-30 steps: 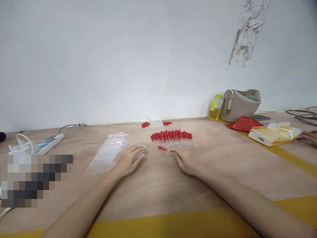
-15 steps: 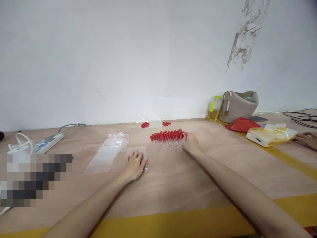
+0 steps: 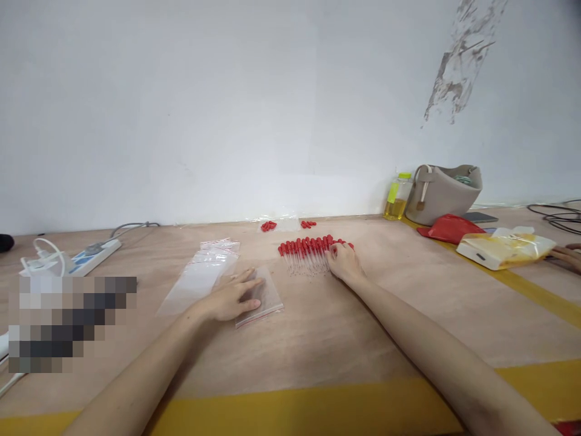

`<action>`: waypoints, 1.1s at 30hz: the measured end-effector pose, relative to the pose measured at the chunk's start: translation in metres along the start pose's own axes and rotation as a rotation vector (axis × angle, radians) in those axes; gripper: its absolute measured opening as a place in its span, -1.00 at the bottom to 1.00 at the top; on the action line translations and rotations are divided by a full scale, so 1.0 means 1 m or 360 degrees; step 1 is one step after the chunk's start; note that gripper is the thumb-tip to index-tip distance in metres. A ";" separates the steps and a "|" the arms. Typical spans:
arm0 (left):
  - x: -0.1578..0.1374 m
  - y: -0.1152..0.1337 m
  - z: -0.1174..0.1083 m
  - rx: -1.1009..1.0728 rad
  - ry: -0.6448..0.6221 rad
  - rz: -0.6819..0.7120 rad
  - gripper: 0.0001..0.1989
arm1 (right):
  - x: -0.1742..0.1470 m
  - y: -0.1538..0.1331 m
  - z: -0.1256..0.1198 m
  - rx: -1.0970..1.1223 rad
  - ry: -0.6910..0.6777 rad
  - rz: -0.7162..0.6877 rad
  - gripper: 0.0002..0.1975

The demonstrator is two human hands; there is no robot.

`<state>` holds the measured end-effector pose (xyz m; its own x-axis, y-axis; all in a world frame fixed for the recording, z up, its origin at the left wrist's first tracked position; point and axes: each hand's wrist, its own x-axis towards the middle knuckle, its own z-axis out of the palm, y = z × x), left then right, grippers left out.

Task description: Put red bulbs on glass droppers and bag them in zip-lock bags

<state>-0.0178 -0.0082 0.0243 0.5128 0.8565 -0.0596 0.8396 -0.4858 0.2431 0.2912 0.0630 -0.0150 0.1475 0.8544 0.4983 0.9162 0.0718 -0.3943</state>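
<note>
A small clear zip bag (image 3: 267, 303) lies on the table, tilted, with its red-lined seal toward me. My left hand (image 3: 231, 297) rests on its left part, fingers apart. To the right is a row of thin clear droppers (image 3: 302, 254) with red bulbs pointing away from me. Over the right part of this row my right hand (image 3: 345, 261) has its fingers curled on a dropper; the fingertips are partly hidden. Several red bulbs show just beyond that hand. Left of my left hand, a fanned stack of clear zip bags (image 3: 195, 278) lies flat.
Two small piles of loose red bulbs (image 3: 268, 226) lie by the wall. A power strip (image 3: 97, 255) is at left. To the right stand a bottle (image 3: 396, 200) and a grey bag (image 3: 447, 194), with a red pouch (image 3: 451, 229) and tissue pack (image 3: 499, 249). Another person's hand (image 3: 567, 257) shows far right.
The zip bag under my left hand has turned, its sealed end swinging right. My right hand has shifted slightly left, from the row's right end to over its right part.
</note>
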 end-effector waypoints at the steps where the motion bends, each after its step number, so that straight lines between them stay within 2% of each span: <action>1: 0.000 0.001 0.001 -0.0007 -0.0031 0.0000 -0.42 | -0.001 0.000 -0.002 0.0001 0.0018 -0.0012 -0.77; 4: 0.002 0.014 0.012 0.0033 -0.0021 -0.0081 -0.43 | -0.008 -0.002 -0.010 0.0074 0.0074 -0.0141 -0.80; 6: 0.005 0.031 0.025 0.0083 0.0116 -0.0187 -0.44 | -0.019 -0.006 -0.017 0.0186 0.0052 -0.0319 -0.82; 9: 0.011 0.059 0.040 0.0167 0.0411 -0.0423 -0.43 | -0.041 -0.013 -0.026 0.0410 -0.0089 -0.0633 -0.83; 12: 0.013 0.065 0.035 0.0210 0.0478 -0.0454 -0.44 | -0.062 -0.017 -0.034 0.0594 -0.0241 -0.0838 -0.85; 13: 0.012 0.060 0.029 0.0207 0.0478 -0.0361 -0.45 | -0.067 -0.018 -0.037 0.0640 -0.0297 -0.0889 -0.86; 16: 0.007 0.036 0.009 0.0160 0.0251 0.0331 -0.52 | -0.077 -0.019 -0.045 0.0718 -0.0484 -0.1055 -0.88; 17: 0.005 0.029 0.004 0.0138 0.0180 0.0490 -0.51 | -0.079 -0.020 -0.046 0.0728 -0.0537 -0.1110 -0.88; 19: 0.001 0.018 0.002 0.0095 0.0064 0.0615 -0.49 | -0.081 -0.023 -0.047 0.0738 -0.0623 -0.1220 -0.86; 22: -0.002 0.017 0.009 0.0101 -0.0034 0.0567 -0.48 | -0.083 -0.028 -0.043 0.0753 -0.0678 -0.1335 -0.77; 25: -0.003 0.026 0.020 0.0149 -0.0032 0.0496 -0.48 | -0.084 -0.030 -0.040 0.0746 -0.0657 -0.1366 -0.73; 30: 0.000 0.046 0.040 0.0135 0.0132 0.0195 -0.51 | -0.083 -0.030 -0.043 0.0669 -0.0605 -0.1393 -0.71; 33: 0.004 0.059 0.051 0.0141 0.0239 0.0019 -0.48 | -0.084 -0.030 -0.047 0.0612 -0.0649 -0.1471 -0.66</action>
<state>0.0429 -0.0422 -0.0112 0.4959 0.8638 0.0895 0.8495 -0.5039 0.1561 0.2687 -0.0351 -0.0089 -0.7409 0.4885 0.4609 0.4204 0.8725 -0.2490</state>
